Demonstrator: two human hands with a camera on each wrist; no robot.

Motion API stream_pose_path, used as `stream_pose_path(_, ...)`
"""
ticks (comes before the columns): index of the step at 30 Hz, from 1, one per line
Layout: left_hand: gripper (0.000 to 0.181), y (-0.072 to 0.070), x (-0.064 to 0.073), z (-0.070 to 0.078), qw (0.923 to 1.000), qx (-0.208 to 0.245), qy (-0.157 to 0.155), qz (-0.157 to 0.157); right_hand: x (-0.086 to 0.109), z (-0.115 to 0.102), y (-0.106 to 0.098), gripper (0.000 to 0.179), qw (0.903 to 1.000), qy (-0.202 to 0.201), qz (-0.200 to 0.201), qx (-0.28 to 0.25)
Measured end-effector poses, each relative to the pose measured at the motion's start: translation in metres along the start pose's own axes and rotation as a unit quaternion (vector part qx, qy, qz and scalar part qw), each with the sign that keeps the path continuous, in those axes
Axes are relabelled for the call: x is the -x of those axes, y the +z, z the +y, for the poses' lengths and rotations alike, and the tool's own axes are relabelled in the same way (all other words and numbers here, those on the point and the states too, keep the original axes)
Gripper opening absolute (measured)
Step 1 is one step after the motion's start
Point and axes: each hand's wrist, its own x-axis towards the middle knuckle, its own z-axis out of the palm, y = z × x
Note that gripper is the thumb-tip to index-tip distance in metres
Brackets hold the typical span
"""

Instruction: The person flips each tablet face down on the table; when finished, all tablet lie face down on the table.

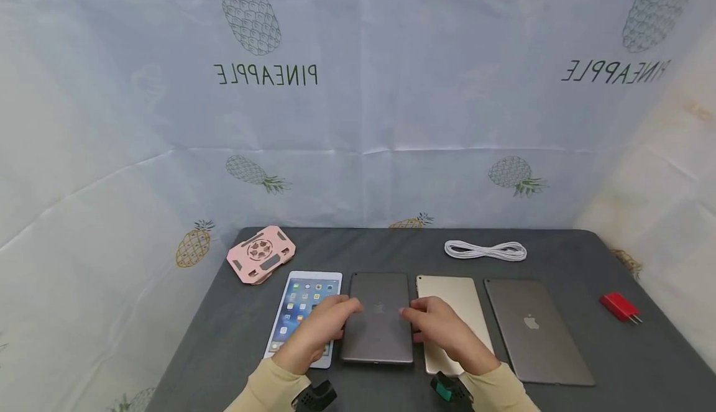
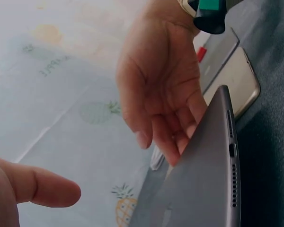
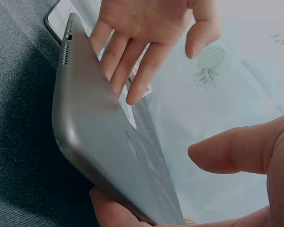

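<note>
A dark grey tablet [image 1: 377,340] lies back up in the middle of the table, between both hands. My left hand [image 1: 324,322] is at its left edge. In the right wrist view, the left hand's fingers [image 3: 116,66] stretch out against that edge, with the thumb apart. My right hand [image 1: 442,328] is at the opposite edge. One right finger [image 3: 113,210] touches the tablet's side from below, while the right thumb [image 3: 229,149] stays raised off the back. Under the left forearm is a white tablet [image 1: 299,303] with a lit screen; a gold tablet [image 1: 450,288] lies partly beneath the right hand.
To the right lies another grey tablet [image 1: 542,343], back up, then a red charger plug [image 1: 619,306] near the table's right edge. A pink case [image 1: 260,255] sits at the back left, and a bundled white cable [image 1: 485,251] at the back right. A pineapple-print curtain [image 1: 358,114] hangs behind.
</note>
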Motion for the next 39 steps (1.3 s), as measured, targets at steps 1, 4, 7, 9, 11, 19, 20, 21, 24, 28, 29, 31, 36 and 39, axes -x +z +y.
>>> stream_pose_path(1, 0.073, 0.0, 0.002, 0.0, 0.9999, -0.009, 0.003, -0.002, 0.0, 0.001, 0.001, 0.042, 1.0, 0.002, -0.001, 0.004)
stream_pose_path(4, 0.078, 0.001, 0.005, 0.001, 0.9992, -0.038, 0.009, 0.0, 0.0, 0.002, 0.003, 0.043, 0.9998, 0.005, 0.001, 0.019)
stream_pose_path(7, 0.079, 0.003, 0.006, 0.002, 0.9979, -0.06, 0.024, 0.01, 0.0, 0.001, 0.004, 0.049, 0.9994, -0.003, 0.006, 0.034)
stream_pose_path(9, 0.079, 0.005, 0.008, 0.001, 0.996, -0.079, 0.035, 0.02, 0.0, 0.001, 0.006, 0.055, 0.999, -0.011, 0.006, 0.044)
stream_pose_path(11, 0.078, 0.007, 0.011, 0.0, 0.9935, -0.1, 0.046, 0.03, 0.002, 0.001, 0.006, 0.058, 0.9985, -0.018, 0.005, 0.052)
stream_pose_path(19, 0.075, 0.011, 0.014, 0.002, 0.9869, -0.135, 0.068, 0.056, 0.007, 0.0, 0.005, 0.053, 0.9953, -0.026, 0.031, 0.087)
stream_pose_path(20, 0.075, 0.011, 0.014, 0.003, 0.9865, -0.137, 0.069, 0.057, 0.007, 0.0, 0.005, 0.051, 0.9951, -0.027, 0.032, 0.089)
stream_pose_path(21, 0.075, 0.011, 0.014, 0.003, 0.9865, -0.138, 0.068, 0.055, 0.007, 0.0, 0.005, 0.047, 0.9952, -0.028, 0.031, 0.089)
stream_pose_path(24, 0.076, 0.01, 0.013, 0.004, 0.986, -0.145, 0.065, 0.051, 0.007, -0.002, 0.005, 0.034, 0.9947, -0.039, 0.025, 0.091)
stream_pose_path(28, 0.078, 0.01, 0.011, 0.0, 0.9861, -0.149, 0.059, 0.045, 0.007, 0.0, 0.007, 0.027, 0.9938, -0.045, 0.017, 0.1)
stream_pose_path(29, 0.079, 0.01, 0.011, 0.0, 0.9859, -0.15, 0.059, 0.044, 0.007, 0.0, 0.007, 0.027, 0.9935, -0.044, 0.017, 0.103)
stream_pose_path(31, 0.08, 0.01, 0.01, 0.0, 0.9853, -0.155, 0.061, 0.041, 0.007, -0.001, 0.007, 0.027, 0.9929, -0.043, 0.019, 0.11)
stream_pose_path(36, 0.079, 0.009, 0.011, 0.002, 0.9845, -0.158, 0.065, 0.038, 0.009, -0.005, 0.005, 0.034, 0.9917, -0.048, 0.021, 0.118)
stream_pose_path(39, 0.078, 0.01, 0.011, 0.003, 0.9853, -0.154, 0.064, 0.038, 0.011, -0.009, 0.003, 0.048, 0.9891, -0.054, 0.021, 0.136)
